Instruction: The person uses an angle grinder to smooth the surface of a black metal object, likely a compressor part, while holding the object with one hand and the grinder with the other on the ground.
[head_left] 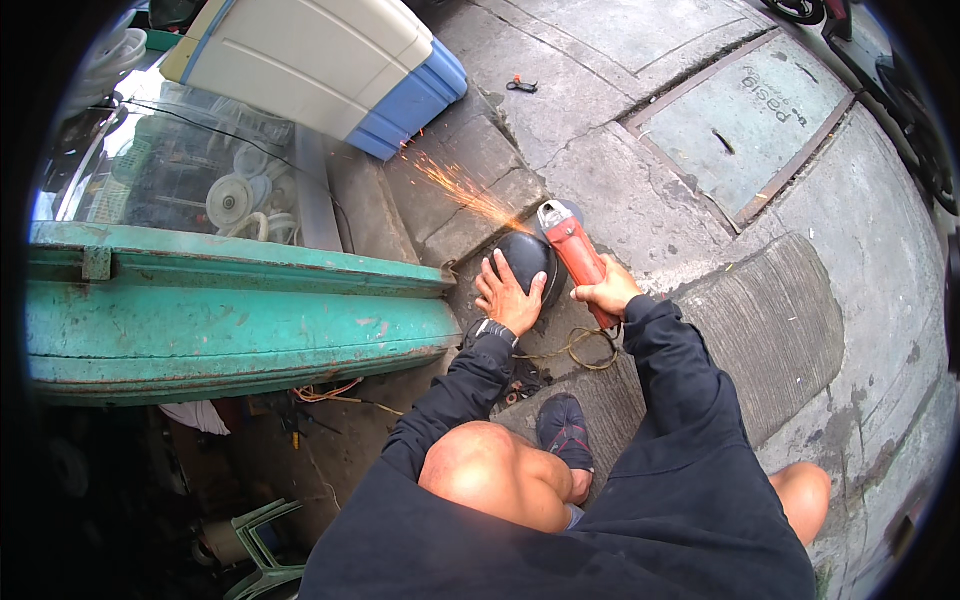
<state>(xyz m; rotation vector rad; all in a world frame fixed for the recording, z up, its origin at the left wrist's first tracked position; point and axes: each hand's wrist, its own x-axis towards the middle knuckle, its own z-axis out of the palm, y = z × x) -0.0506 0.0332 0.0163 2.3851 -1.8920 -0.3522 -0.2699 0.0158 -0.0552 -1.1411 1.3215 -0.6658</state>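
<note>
My right hand (612,290) is wrapped round the red body of an angle grinder (574,250), whose silver head points away from me. Orange sparks (465,192) spray from beside the head toward the far left. Close by on the left is a black, rounded, dome-like object (528,258); its exact kind I cannot tell. My left hand (510,297) presses against its near side with the fingers spread. Where the disc meets the work is hidden behind the grinder head and the dome. A yellowish cord (572,350) loops on the ground below the grinder.
A green metal ledge (240,325) with a glass display case (180,170) stands left. Beyond it is a white and blue cooler box (310,70), in the sparks' direction. A ridged concrete ramp (765,330) lies right. My shoe (564,430) is near the cord.
</note>
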